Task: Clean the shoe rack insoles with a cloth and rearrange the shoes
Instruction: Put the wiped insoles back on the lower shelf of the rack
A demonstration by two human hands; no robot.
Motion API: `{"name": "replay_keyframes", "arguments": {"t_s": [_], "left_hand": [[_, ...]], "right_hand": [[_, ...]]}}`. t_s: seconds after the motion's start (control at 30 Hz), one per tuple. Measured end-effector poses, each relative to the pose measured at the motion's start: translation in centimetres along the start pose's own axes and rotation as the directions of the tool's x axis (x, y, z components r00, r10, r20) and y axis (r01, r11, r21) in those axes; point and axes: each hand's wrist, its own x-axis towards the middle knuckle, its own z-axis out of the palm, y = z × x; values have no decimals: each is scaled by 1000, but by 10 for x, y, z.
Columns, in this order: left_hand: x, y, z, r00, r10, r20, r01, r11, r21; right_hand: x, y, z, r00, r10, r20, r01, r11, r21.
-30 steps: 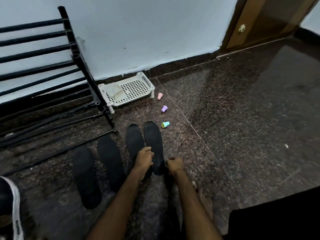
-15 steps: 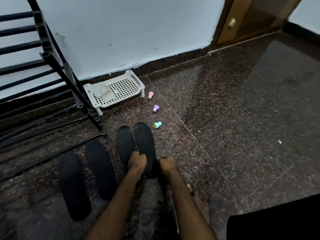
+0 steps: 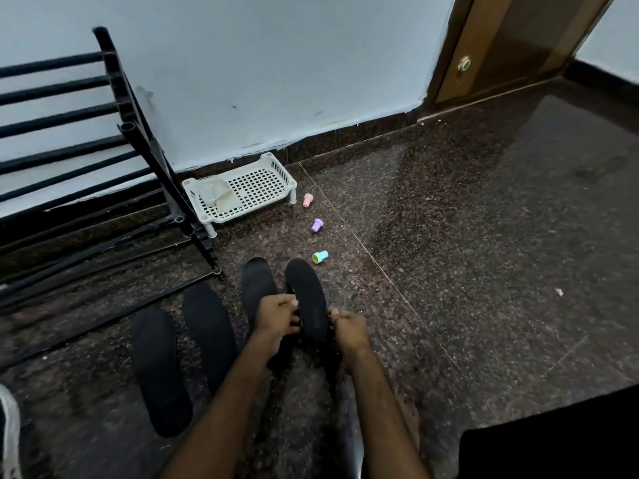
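Several black insoles lie on the dark speckled floor. Both hands hold the rightmost insole (image 3: 308,296) at its heel end: my left hand (image 3: 276,316) grips its left edge and my right hand (image 3: 347,326) pinches its right edge. A second insole (image 3: 257,283) lies just left of it, partly under my left hand. Two more insoles (image 3: 207,326) (image 3: 157,371) lie further left. The black shoe rack (image 3: 138,108) stands at the left against the wall. A pale cloth (image 3: 216,195) lies in the white perforated tray (image 3: 262,184).
Three small plastic caps, pink (image 3: 307,200), purple (image 3: 316,225) and teal (image 3: 320,257), lie on the floor beyond the insoles. A white-laced shoe (image 3: 10,433) shows at the lower left edge. A wooden door (image 3: 511,43) stands at the back right.
My hands closed in on the rightmost insole's heel from both sides and its near end has risen slightly. The camera view shifted a little.
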Motion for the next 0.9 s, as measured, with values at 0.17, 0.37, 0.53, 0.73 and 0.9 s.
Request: {"name": "replay_keyframes", "arguments": {"t_s": [0.17,0.37,0.53,0.73,0.9], "left_hand": [[-30,38,-15,995,64,73,-57,994,-95],[-76,80,-46,984,133,118,-103,968,-228],[-111,114,-85,971,238,22,-221,931,-291],[-139,125,-146,962,258,-89,-273,906,-323],[-150,116,-186,964,252,-89,-267,920,-286]], "right_hand": [[-61,-60,-15,995,-95,31,90,987,134],[-132,-122,-20,966,-220,138,181,950,254],[-180,-154,-2,917,-288,274,200,930,309],[-205,-171,26,832,-311,459,212,943,255],[-212,-174,47,731,-286,620,232,958,169]]}}
